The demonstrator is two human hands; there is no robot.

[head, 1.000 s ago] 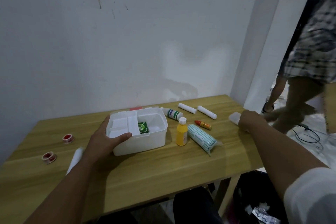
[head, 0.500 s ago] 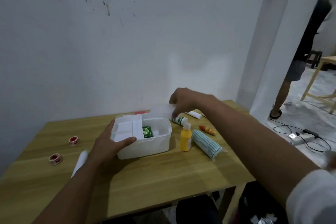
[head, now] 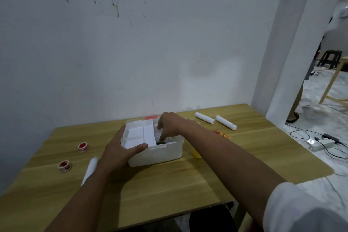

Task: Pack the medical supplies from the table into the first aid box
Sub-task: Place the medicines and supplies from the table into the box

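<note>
Left hand [head: 120, 153] grips the white plastic first aid box [head: 156, 153]; right hand [head: 172, 125] reaches inside, its grasp unclear. Next, probably the white rolls [head: 204, 118] beyond the box.

— How's the left hand [head: 120, 151] set?
— Forearm bare, reaching up from the lower left; palm flat against the near-left corner of the first aid box [head: 160, 153]; thumb laid along its front rim; the other fingers wrap the left side.
— And the right hand [head: 172, 123]?
— Arm stretches in from the lower right, a white sleeve at the shoulder; wrist bent downward; fingers [head: 163, 136] dip into the box's open right compartment; whether they pinch anything is hidden.
</note>
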